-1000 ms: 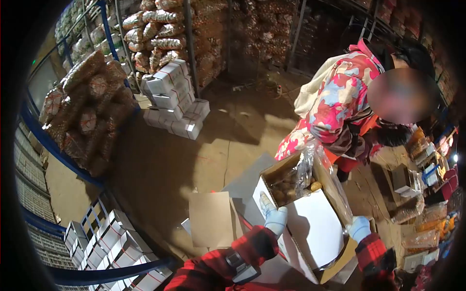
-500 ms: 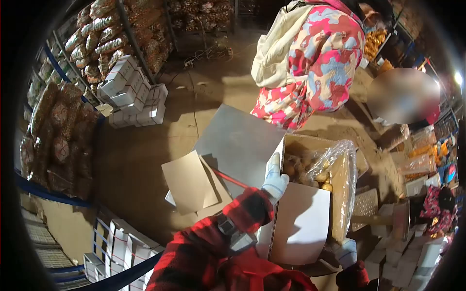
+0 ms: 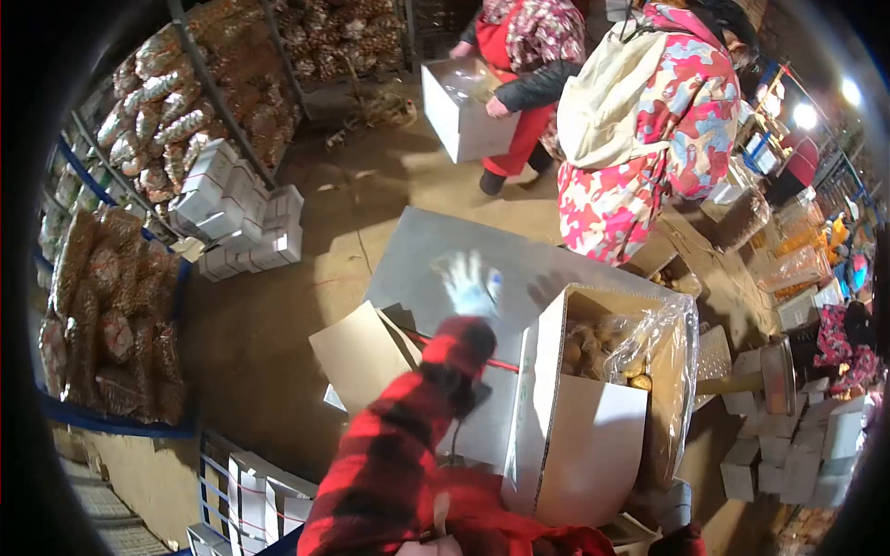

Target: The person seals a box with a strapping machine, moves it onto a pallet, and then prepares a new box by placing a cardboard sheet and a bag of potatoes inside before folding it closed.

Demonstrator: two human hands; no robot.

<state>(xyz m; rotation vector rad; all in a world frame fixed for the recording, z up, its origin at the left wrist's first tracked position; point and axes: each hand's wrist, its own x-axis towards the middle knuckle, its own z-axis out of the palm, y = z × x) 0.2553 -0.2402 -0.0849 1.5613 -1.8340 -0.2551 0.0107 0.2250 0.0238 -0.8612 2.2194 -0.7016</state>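
My left hand [image 3: 470, 285], in a whitish glove, is stretched out over the grey metal tabletop [image 3: 408, 255], fingers spread and holding nothing. To its right stands an open white cardboard box [image 3: 528, 408], with round yellow-brown produce [image 3: 593, 350] and clear plastic lining [image 3: 684, 398] inside. One large flap hangs toward me. My right hand [image 3: 675, 505], also gloved, is at the box's lower right corner; its fingers are hard to make out. Brown cardboard sheets [image 3: 357, 357] lie left of the box at the table's edge, near a red strap [image 3: 501, 365].
Ahead, a co-worker in a red apron [image 3: 528, 130] carries a white box [image 3: 464, 125]; another in a patterned jacket [image 3: 681, 120] stands beside the table. White boxes [image 3: 227, 204] and filled net bags [image 3: 116, 315] are stacked left. More boxes [image 3: 779, 445] lie right.
My left hand has left the box's edge and moved forward over the tabletop, fingers spreading. The co-worker carrying a box has come into view. The open box appears slightly farther right.
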